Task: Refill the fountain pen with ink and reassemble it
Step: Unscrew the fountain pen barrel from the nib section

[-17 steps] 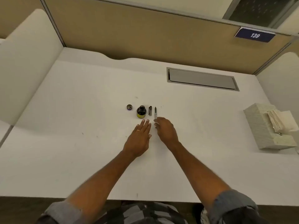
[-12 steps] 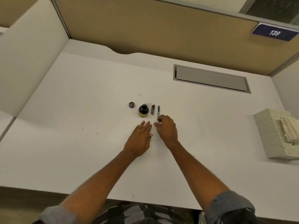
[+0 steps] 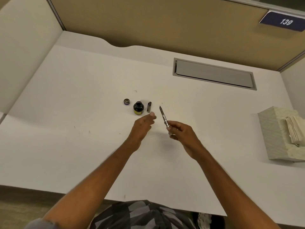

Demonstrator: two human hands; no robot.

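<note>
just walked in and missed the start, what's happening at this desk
A person is refilling a fountain pen. Their right hand holds the pen's nib section off the white desk, nib pointing away. The left hand is empty, fingers loose, near the open ink bottle. The bottle's cap lies left of it and a dark pen part lies to its right.

office cubicle | white desk | tan partition | number plate "139"
</note>
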